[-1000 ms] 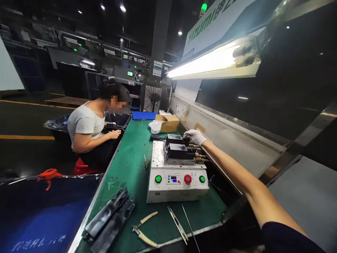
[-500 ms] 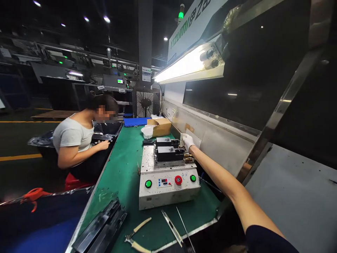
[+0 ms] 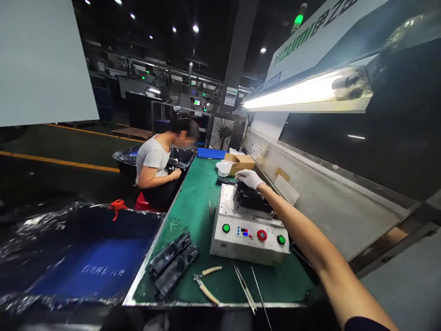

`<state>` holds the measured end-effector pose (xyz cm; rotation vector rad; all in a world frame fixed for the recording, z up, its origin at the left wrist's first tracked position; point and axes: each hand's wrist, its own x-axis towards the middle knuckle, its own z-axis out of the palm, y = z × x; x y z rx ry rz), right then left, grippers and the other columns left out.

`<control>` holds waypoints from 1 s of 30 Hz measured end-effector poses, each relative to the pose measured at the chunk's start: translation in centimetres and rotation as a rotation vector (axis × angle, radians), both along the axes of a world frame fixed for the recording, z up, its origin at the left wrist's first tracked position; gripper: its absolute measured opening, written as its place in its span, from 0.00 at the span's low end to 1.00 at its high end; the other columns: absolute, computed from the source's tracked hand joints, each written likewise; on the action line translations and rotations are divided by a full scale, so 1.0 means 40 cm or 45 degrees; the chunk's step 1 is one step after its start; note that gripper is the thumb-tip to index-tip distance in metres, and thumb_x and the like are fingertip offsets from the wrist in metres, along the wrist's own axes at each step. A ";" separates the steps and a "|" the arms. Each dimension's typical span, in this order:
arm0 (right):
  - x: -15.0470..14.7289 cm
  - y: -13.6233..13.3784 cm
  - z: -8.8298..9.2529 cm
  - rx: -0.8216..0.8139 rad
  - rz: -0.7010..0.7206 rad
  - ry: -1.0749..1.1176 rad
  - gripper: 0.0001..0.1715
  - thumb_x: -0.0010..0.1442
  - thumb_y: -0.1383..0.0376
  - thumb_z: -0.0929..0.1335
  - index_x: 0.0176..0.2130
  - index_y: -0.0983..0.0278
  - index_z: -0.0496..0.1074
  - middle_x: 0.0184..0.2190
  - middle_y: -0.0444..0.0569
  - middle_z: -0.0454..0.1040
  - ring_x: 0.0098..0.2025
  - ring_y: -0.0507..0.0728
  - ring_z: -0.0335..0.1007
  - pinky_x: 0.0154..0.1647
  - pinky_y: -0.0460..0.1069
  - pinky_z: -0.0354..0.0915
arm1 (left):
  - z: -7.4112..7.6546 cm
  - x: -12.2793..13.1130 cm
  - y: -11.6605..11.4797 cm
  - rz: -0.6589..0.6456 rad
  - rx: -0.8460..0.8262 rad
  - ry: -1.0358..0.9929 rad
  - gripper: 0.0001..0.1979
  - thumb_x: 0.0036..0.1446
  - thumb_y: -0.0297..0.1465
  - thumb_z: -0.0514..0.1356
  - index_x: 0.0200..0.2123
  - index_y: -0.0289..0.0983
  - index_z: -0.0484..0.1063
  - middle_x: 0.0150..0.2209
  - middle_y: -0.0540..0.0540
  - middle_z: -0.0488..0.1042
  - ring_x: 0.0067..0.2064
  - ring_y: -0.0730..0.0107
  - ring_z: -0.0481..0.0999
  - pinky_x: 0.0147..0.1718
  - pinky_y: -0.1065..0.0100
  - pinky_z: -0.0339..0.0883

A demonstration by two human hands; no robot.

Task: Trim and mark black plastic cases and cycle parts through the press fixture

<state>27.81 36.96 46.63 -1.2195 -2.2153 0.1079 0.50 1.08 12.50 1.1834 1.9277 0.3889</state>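
Green worktop (image 3: 191,230) bears a white press fixture (image 3: 246,243); on it a black block (image 3: 253,198) is laid, long axis slanting far-left to near-right. Its far end is covered by the gloved right hand (image 3: 247,178); whether the grip is closed cannot be told.

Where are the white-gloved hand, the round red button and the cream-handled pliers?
White-gloved right hand (image 3: 248,179), head view, back of the glove.
Round red button (image 3: 262,235), head view, its centre.
Cream-handled steel pliers (image 3: 208,293), head view, lower handle.

A benchtop machine (image 3: 248,243) sits on the workbench (image 3: 186,216), with pliers (image 3: 206,285) before it and a cardboard box (image 3: 240,164) behind it.
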 end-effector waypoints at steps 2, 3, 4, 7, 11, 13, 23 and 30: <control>-0.051 -0.079 0.000 0.011 0.039 0.078 0.09 0.63 0.67 0.72 0.43 0.62 0.83 0.43 0.48 0.85 0.47 0.59 0.80 0.56 0.52 0.72 | -0.026 -0.001 -0.020 -0.011 -0.028 -0.016 0.16 0.63 0.42 0.65 0.50 0.42 0.76 0.53 0.42 0.78 0.55 0.55 0.78 0.52 0.52 0.75; -0.060 -0.136 -0.009 0.021 0.054 0.123 0.12 0.65 0.65 0.71 0.47 0.62 0.82 0.47 0.49 0.84 0.50 0.59 0.79 0.58 0.52 0.71 | -0.044 -0.003 -0.035 -0.026 -0.049 -0.025 0.17 0.64 0.44 0.64 0.49 0.40 0.76 0.51 0.42 0.79 0.54 0.56 0.78 0.53 0.52 0.74; -0.057 -0.204 -0.026 0.038 0.075 0.169 0.14 0.67 0.63 0.70 0.51 0.62 0.81 0.49 0.49 0.83 0.52 0.59 0.78 0.59 0.53 0.70 | -0.064 -0.006 -0.054 -0.045 -0.076 -0.037 0.16 0.64 0.45 0.63 0.46 0.39 0.77 0.48 0.43 0.80 0.52 0.57 0.79 0.52 0.53 0.74; 0.023 -0.445 -0.130 0.178 0.167 0.288 0.13 0.68 0.61 0.70 0.51 0.58 0.81 0.50 0.48 0.82 0.54 0.60 0.76 0.61 0.55 0.69 | -0.104 -0.033 -0.133 -0.107 -0.163 -0.096 0.21 0.65 0.49 0.55 0.30 0.39 0.71 0.30 0.44 0.78 0.36 0.56 0.81 0.39 0.59 0.74; 0.219 -0.701 -0.390 0.193 -0.159 0.223 0.10 0.65 0.60 0.72 0.45 0.55 0.83 0.46 0.52 0.81 0.51 0.63 0.76 0.58 0.58 0.71 | -0.019 -0.097 -0.208 -0.207 -0.029 -0.196 0.22 0.62 0.51 0.48 0.26 0.42 0.64 0.27 0.48 0.75 0.35 0.58 0.78 0.39 0.64 0.71; 0.304 -0.753 -0.531 0.051 -0.519 0.132 0.10 0.64 0.62 0.71 0.43 0.57 0.84 0.43 0.54 0.81 0.48 0.64 0.77 0.53 0.58 0.73 | 0.082 -0.118 -0.191 -0.213 0.216 -0.158 0.22 0.64 0.52 0.49 0.31 0.42 0.70 0.35 0.49 0.79 0.43 0.59 0.78 0.45 0.67 0.69; 0.288 -0.783 -0.671 -0.353 -0.799 -0.220 0.22 0.72 0.66 0.60 0.49 0.62 0.83 0.52 0.58 0.80 0.56 0.63 0.74 0.60 0.54 0.66 | 0.284 0.036 0.085 -0.223 0.480 0.776 0.28 0.65 0.45 0.52 0.55 0.27 0.72 0.50 0.22 0.74 0.53 0.29 0.75 0.50 0.41 0.69; 0.056 -0.721 -0.677 -0.657 -0.834 -0.321 0.09 0.63 0.64 0.72 0.42 0.65 0.81 0.44 0.63 0.83 0.47 0.66 0.82 0.46 0.53 0.74 | 0.272 0.084 0.102 -0.073 0.407 0.452 0.31 0.62 0.41 0.59 0.66 0.35 0.65 0.55 0.23 0.75 0.57 0.33 0.76 0.55 0.39 0.67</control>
